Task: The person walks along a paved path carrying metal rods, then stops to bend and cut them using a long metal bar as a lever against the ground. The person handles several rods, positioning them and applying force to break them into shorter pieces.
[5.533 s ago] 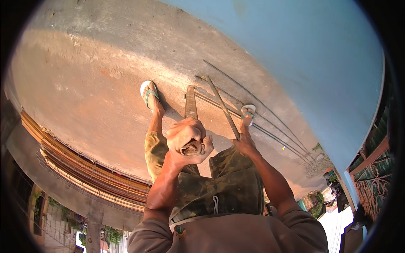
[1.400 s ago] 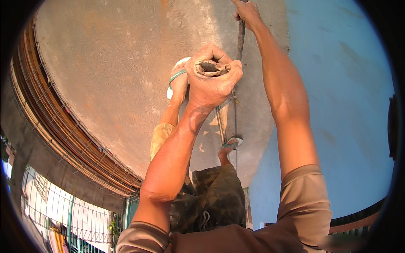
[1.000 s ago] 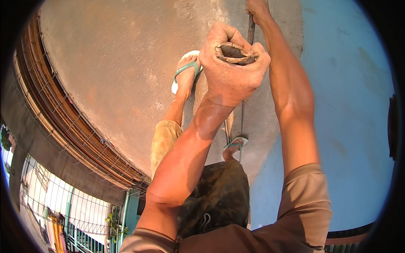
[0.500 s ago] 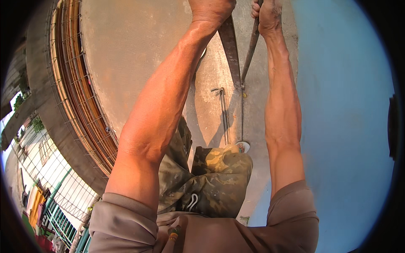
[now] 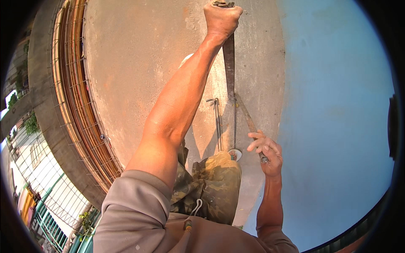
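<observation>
At the far end of my stretched arm, my left hand [image 5: 222, 19] is closed round the top of a long flat dark metal bar [image 5: 229, 63]. My right hand [image 5: 270, 156] rests on the lower end of a metal lever bar [image 5: 247, 116], its fingers loosely curled and partly lifted. Both bars meet at a joint-like point over the floor. From there a thin steel rod [image 5: 235, 126] runs back toward my foot [image 5: 234, 154]. Beside it, left, lie several thin rods [image 5: 218, 120] with bent ends.
A concrete floor [image 5: 139, 76] spreads ahead and left. Long brown strips [image 5: 80, 84] stand behind a wire mesh [image 5: 55, 97] on the left. A large blue surface [image 5: 333, 118] fills the right side. My camouflage trousers [image 5: 215, 181] show below.
My right hand has swung the lever bar from far ahead back toward my body, and its fingers have loosened. My left hand stays far out on the flat bar, shifted slightly.
</observation>
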Demonstrator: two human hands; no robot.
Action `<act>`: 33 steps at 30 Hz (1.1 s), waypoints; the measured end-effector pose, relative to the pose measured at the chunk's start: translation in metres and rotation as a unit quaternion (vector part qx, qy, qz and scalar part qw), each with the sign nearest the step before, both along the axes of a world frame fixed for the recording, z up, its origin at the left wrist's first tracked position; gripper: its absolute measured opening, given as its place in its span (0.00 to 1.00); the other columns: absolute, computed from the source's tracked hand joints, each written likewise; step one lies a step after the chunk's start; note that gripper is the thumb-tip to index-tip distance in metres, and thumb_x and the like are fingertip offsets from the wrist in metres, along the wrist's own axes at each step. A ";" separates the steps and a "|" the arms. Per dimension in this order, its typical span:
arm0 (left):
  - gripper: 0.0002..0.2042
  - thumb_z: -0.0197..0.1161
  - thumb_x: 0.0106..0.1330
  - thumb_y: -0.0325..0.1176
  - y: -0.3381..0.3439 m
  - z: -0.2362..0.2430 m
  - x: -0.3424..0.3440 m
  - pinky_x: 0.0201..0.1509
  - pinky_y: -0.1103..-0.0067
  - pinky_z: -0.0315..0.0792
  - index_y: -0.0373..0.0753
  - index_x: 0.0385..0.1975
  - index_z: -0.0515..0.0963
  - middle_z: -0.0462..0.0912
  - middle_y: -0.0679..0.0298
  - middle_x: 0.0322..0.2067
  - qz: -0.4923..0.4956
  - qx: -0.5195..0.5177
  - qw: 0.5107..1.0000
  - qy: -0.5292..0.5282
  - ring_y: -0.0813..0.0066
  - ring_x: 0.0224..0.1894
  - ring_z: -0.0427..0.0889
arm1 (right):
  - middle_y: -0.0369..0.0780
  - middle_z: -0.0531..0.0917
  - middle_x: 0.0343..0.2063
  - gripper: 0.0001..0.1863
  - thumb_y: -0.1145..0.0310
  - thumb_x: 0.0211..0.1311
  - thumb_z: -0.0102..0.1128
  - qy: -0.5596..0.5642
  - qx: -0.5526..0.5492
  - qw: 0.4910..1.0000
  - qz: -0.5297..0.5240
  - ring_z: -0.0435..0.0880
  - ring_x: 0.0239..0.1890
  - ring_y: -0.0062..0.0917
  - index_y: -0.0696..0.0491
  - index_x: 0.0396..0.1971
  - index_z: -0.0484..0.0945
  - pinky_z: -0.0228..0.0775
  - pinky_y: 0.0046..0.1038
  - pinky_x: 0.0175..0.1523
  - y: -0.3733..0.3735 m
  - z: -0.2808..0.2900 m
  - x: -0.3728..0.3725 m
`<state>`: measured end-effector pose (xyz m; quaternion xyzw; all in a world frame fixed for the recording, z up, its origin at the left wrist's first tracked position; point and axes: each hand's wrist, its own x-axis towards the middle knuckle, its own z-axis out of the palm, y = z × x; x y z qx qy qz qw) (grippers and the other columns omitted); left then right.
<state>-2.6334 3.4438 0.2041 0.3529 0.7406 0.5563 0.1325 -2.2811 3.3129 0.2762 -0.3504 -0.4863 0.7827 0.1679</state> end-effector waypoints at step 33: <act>0.12 0.54 0.54 0.16 -0.082 0.055 0.043 0.13 0.79 0.72 0.40 0.19 0.60 0.69 0.63 0.10 -0.082 0.104 0.972 -0.194 0.80 0.11 0.71 | 0.58 0.79 0.28 0.24 0.70 0.52 0.53 -0.584 -0.010 0.801 0.130 0.78 0.30 0.54 0.63 0.51 0.66 0.71 0.47 0.40 -0.236 -0.100 0.088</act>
